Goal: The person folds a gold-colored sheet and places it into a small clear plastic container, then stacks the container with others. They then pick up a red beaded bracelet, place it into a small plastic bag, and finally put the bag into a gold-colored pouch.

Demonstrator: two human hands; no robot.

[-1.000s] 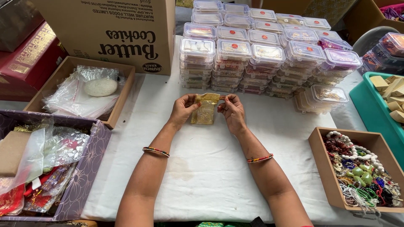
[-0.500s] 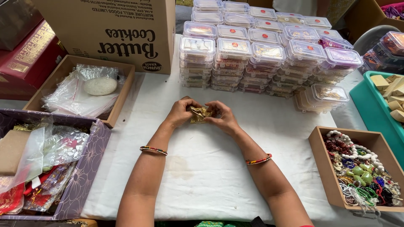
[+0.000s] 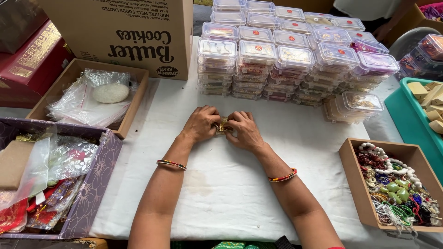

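My left hand (image 3: pixel 201 123) and my right hand (image 3: pixel 243 130) meet at the middle of the white tablecloth (image 3: pixel 221 184), both closed around a small gold packet (image 3: pixel 223 125). Only a sliver of the packet shows between my fingers; the rest is hidden under them. Each wrist carries a thin beaded bracelet. Just beyond my hands stand stacks of clear plastic boxes (image 3: pixel 286 55) with small items inside.
A large cardboard carton (image 3: pixel 138 32) stands at the back left, with a shallow brown tray of plastic bags (image 3: pixel 92 97) before it. A purple box of wrapped goods (image 3: pixel 50 184) lies near left. A brown box of beads (image 3: pixel 392 184) and a teal tray (image 3: pixel 415 110) sit right.
The gold packet, held flat and wide between my hands a second ago, has been folded down small. My hands have closed together over it and lowered toward the cloth.
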